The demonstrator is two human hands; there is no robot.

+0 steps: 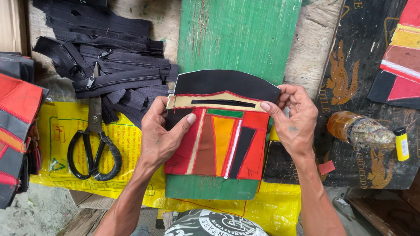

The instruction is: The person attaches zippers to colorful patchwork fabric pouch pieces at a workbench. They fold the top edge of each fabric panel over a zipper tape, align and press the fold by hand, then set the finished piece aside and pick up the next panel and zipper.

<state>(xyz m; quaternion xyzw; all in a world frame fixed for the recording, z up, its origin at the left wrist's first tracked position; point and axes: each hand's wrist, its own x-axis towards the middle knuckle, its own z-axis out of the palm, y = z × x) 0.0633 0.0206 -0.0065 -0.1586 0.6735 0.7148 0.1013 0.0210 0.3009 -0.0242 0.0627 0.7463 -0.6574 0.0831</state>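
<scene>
Nearest, on the green board (234,32) over yellow sheeting (282,210): a patchwork panel (223,138) of red, orange, brown and black strips, black curved top, slit in a tan band. Left hand (163,134) gripping its left edge, thumb pressed on the red front. Right hand (295,121) pinching the upper right corner, fingers closed. Left of these, black-handled scissors (94,147). Farther off, a heap of black zippers (106,63); to the right, a plastic bottle (360,131) and yellow lighter (402,143).
</scene>
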